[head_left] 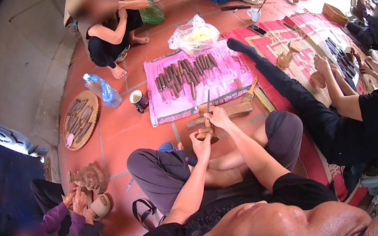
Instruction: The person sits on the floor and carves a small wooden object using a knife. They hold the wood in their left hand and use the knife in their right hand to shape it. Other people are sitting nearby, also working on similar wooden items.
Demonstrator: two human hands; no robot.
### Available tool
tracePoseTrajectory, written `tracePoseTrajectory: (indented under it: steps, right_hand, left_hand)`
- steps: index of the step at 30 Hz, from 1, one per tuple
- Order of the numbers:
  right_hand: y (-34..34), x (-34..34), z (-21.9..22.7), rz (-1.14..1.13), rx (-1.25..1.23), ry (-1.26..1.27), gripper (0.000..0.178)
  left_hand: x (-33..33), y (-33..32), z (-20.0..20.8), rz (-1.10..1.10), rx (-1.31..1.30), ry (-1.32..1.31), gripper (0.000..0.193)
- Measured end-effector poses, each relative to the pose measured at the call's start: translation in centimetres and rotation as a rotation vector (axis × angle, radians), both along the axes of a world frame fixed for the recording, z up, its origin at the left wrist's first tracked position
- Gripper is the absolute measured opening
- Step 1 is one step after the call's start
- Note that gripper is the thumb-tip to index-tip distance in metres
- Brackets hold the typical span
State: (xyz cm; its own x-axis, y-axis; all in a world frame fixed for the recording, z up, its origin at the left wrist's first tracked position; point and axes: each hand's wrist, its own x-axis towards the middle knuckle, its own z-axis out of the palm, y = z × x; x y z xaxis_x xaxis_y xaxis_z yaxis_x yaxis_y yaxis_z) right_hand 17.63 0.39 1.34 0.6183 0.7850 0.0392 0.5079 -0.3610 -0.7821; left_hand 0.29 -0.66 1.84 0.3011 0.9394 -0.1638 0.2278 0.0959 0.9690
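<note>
My left hand (201,146) is closed around a small brown wooden carving (208,131) held above my crossed legs. Just beyond it, my right hand (218,117) grips a slender hand tool (208,97), its thin dark blade pointing away from me. The tool's lower part is hidden by my fingers, and I cannot tell whether it touches the carving. Past my hands, long wooden blocks (238,109) lie on the floor. Behind them, several wooden-handled carving tools (178,75) are laid in rows on a pink printed sheet (161,108). A brush (251,88) rests at its near right corner.
At left stand a round woven tray (95,113) of tools, a dark mug (138,100) and a plastic bottle (103,90). A clear plastic bag (194,35) sits behind the sheet. Other people sit nearby; one at right stretches a leg (279,74) across the red mat (261,45).
</note>
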Motion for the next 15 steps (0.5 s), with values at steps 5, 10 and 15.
tracePoseTrajectory:
  steps: [5, 10, 15]
  right_hand:
    - [0.0, -0.1, 0.8, -0.045, 0.017, 0.149, 0.03]
    - [-0.2, 0.6, 0.0, 0.043, -0.073, 0.021, 0.026]
    - [0.2, 0.6, 0.1, -0.095, -0.01, 0.046, 0.03]
  left_hand:
    - [-0.4, 0.1, -0.1, 0.017, 0.02, 0.051, 0.063]
    - [0.2, -0.1, 0.1, 0.008, 0.017, 0.004, 0.063]
    - [0.2, -0.3, 0.6, 0.019, 0.031, 0.034, 0.063]
